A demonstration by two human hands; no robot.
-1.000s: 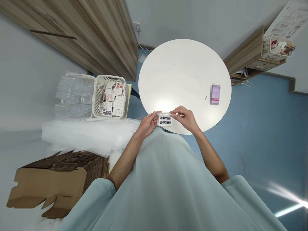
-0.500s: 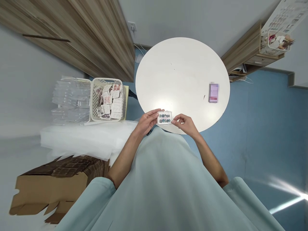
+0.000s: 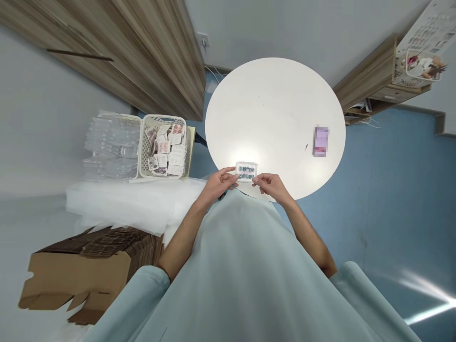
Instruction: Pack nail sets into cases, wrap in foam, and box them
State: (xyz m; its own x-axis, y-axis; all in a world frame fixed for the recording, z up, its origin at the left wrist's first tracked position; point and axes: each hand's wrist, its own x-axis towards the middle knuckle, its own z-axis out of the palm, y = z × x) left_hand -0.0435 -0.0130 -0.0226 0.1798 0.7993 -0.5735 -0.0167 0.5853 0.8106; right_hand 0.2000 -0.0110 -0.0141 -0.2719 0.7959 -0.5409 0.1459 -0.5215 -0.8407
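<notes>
The left hand (image 3: 216, 184) and right hand (image 3: 273, 186) pinch both sides of a little clear box (image 3: 246, 173) between them, with blue-green bits (image 3: 244, 169) inside, near the edge of the white table (image 3: 274, 104), a blurry purple thing (image 3: 321, 140) past the right hand and a card basket (image 3: 144, 154) past the left.

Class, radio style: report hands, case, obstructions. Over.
Left hand, right hand: holding small case, opposite sides. Inside: two rows of teal pieces. Purple item apart, right on white table, not obstructing.
</notes>
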